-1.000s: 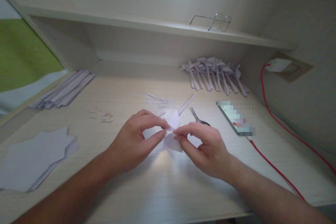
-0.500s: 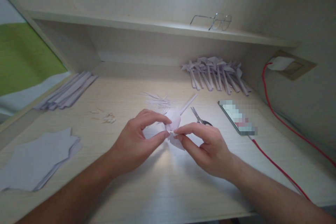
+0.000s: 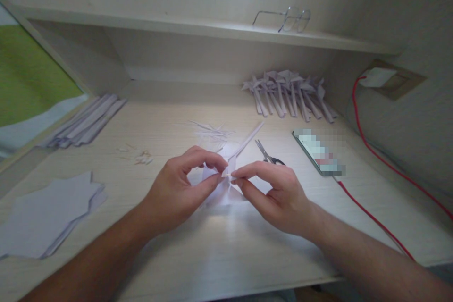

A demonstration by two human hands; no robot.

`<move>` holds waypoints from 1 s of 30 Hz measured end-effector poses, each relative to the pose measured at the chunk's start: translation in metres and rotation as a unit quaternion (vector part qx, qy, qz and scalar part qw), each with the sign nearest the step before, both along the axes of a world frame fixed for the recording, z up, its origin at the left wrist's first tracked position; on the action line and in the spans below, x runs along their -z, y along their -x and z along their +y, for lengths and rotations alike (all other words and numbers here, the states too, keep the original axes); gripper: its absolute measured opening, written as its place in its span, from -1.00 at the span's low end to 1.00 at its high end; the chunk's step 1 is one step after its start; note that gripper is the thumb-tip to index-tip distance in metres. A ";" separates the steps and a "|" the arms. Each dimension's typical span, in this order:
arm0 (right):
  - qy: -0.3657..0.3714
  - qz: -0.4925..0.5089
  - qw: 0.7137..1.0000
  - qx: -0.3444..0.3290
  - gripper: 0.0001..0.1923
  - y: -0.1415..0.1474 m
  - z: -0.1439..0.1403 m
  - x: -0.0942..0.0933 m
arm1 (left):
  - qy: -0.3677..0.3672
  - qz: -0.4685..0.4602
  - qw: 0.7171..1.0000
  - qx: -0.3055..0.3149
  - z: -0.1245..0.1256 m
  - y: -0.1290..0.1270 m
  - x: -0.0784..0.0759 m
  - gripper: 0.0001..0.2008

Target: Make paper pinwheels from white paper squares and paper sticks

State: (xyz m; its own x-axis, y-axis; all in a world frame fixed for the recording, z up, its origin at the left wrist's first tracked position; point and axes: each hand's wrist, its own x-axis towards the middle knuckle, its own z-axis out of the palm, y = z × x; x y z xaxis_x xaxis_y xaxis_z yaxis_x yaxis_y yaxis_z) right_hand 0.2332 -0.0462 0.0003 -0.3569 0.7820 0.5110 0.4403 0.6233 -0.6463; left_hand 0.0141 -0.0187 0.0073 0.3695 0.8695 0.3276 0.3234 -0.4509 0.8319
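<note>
Paper this thin tears easily: your left hand and right hand both pinch the small white folded paper piece just above the pale wooden desk. Pull apart unevenly and you'd likely rip its centre or crush the folds.

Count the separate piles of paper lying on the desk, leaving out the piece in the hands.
3. Cut sheets at near left; folded strips at far left; finished folded pieces at far right under the shelf. Loose trimmings lie mid-desk, uncounted.
</note>
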 end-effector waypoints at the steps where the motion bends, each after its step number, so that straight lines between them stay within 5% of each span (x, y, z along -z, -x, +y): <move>1: 0.002 0.004 1.000 -0.002 -0.78 0.000 0.000 0.000 | 0.003 -0.003 1.000 0.001 0.000 0.000 0.000 -0.86; 9: 0.010 0.019 1.000 -0.006 -0.79 -0.001 -0.001 -0.002 | 0.019 -0.025 1.000 0.001 0.001 0.000 0.003 -0.88; 16: 0.022 -0.002 1.000 -0.006 -0.80 0.000 0.001 -0.001 | -0.055 0.022 0.998 0.020 -0.002 0.001 -0.001 -0.86; 30: 0.206 0.116 0.972 0.001 -0.86 0.004 0.001 0.003 | -0.104 0.067 0.992 0.008 -0.004 -0.003 -0.001 -0.84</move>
State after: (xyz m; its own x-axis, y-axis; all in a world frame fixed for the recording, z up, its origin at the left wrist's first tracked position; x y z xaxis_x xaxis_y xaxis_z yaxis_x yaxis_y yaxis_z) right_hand 0.2294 -0.0455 -0.0024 -0.2686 0.9376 0.2210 0.2542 0.2902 -0.9226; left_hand 0.0172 -0.0230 0.0081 0.4353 0.7821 0.4458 0.4161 -0.6139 0.6708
